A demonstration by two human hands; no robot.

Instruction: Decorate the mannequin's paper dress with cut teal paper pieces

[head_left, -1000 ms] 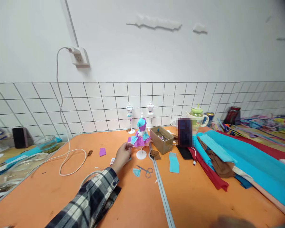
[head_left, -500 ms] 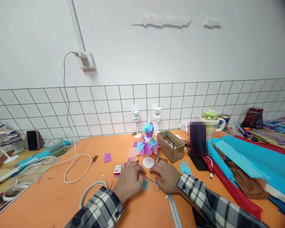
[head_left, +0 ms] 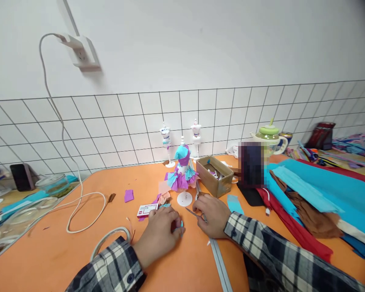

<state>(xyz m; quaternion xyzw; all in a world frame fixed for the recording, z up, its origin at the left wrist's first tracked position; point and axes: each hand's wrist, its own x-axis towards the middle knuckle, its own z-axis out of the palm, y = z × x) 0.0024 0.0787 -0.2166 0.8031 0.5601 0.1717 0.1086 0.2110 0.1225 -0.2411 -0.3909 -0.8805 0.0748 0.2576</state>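
Observation:
My left hand (head_left: 162, 228) is closed, pinching a small blue scrap (head_left: 181, 224) that mostly hides behind the fingers. Facing it, my right hand (head_left: 214, 215) is closed around small scissors (head_left: 192, 212). Their thin metal blades point left, and the handles are covered by the hand. Just beyond both hands stands a miniature dress form (head_left: 182, 172) on a round white base, dressed in a blue and purple top and ruffled skirt. A red and white small box (head_left: 147, 210) lies beside my left hand, near crumpled coloured scraps (head_left: 164, 198).
An open cardboard box (head_left: 215, 182) stands right of the dress form. Two small white dress forms are behind it. A grey metal strip (head_left: 219, 263) lies below my right hand. Coloured sheets (head_left: 316, 190) cover the right side; a white cable (head_left: 88, 227) loops at left.
My hands have drawn apart. The scissors have come away from the blue scrap, their blades now near my right fingers. The view has shifted, so the table things appear higher and farther left.

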